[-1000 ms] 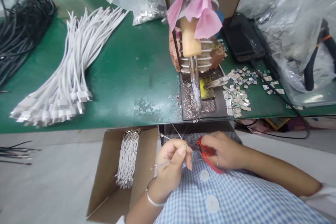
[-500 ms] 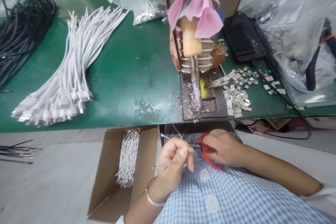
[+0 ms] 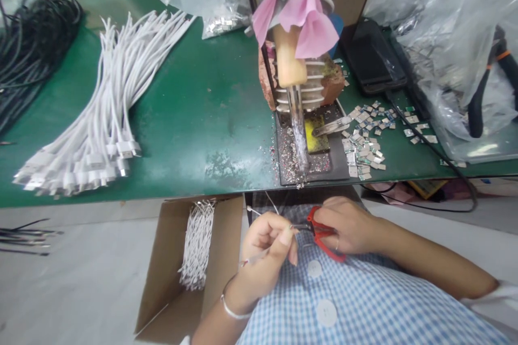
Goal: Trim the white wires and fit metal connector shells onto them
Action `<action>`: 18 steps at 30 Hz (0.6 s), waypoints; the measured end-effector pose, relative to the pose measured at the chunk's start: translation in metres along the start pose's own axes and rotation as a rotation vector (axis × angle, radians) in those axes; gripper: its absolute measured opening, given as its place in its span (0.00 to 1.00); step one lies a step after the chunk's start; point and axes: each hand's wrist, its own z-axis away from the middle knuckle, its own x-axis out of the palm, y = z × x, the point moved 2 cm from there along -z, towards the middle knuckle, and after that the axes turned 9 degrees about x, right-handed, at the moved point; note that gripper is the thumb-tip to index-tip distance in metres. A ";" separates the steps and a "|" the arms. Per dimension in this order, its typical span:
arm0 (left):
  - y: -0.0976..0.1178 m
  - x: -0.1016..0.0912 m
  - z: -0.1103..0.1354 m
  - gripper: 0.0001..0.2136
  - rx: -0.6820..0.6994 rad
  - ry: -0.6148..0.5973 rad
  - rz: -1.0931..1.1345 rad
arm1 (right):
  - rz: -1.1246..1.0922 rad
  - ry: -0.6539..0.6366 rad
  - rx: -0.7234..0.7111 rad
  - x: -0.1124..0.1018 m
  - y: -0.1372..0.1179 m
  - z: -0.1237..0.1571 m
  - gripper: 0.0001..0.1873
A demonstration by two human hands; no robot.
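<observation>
Just below the table edge, my left hand (image 3: 265, 250) is closed in a pinch on a thin white cable (image 3: 254, 210). Part of the cable is hidden by my fingers. My right hand (image 3: 350, 226) grips red-handled scissors (image 3: 329, 248), fingers through the loops. The blades point left and meet the cable end at my left fingertips; whether they are cutting into it I cannot tell. Above my hands a soldering iron (image 3: 297, 129) with a wooden handle slants down over a dark tray (image 3: 340, 172) holding a yellow sponge (image 3: 317, 135).
Small metal connectors (image 3: 366, 145) lie right of the tray beside a phone (image 3: 374, 59). A bundle of white USB cables (image 3: 113, 91) is on the green table (image 3: 182, 135), with black cables (image 3: 40, 38) farther left. An open cardboard box (image 3: 222, 248) of short white cables stands below.
The view has shifted slightly. The scissors have turned a little and their blades show more clearly at the cable end; both hands keep their holds.
</observation>
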 end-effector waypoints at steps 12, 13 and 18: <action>0.003 0.001 -0.001 0.08 -0.018 0.023 -0.080 | -0.030 -0.056 0.025 0.002 0.000 0.003 0.11; 0.004 0.001 -0.002 0.08 -0.027 0.036 -0.073 | -0.049 -0.046 0.034 0.003 -0.001 0.003 0.11; 0.003 0.004 -0.005 0.09 -0.025 0.071 0.067 | -0.210 -0.004 0.107 0.009 -0.008 0.002 0.12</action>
